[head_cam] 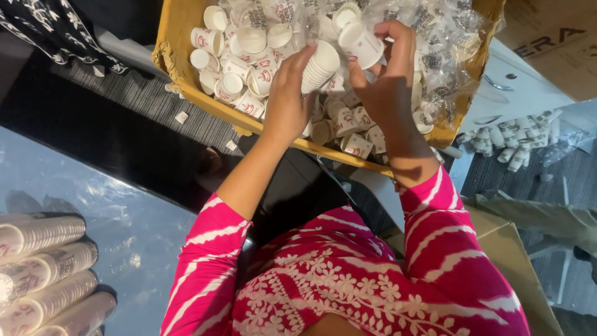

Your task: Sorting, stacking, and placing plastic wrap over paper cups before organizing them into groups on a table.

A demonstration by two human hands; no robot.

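Pink striped sleeves [429, 230] fill the bottom of the view, and beyond them both bare hands work over a yellow box [171, 50] heaped with small white paper cups [236, 68] and crumpled clear plastic wrap [448, 43]. In the left hand [287, 99] sits a short stack of nested cups [318, 67], lying on its side with the rims pointing right; the fingers are curled around the stack's lower end, closed on it rather than loose. The right hand [387, 81] pinches a single cup [360, 43] between thumb and fingertips, just above and to the right of the stack's open end, the two not quite touching as far as I can tell. These cups look very light and thin-walled — easy to crush if squeezed at the middle, and likely a little slick on the coated outside. I would judge the rolled rim and the stiffer base the safest places to take hold of, with a gentle grip around the sides. At the lower left, long stacks of cups [43, 274] lie on a pale blue surface [143, 236], well apart from the hands. More wrapped cups [516, 140] lie on the floor to the right, near a cardboard carton [553, 37].
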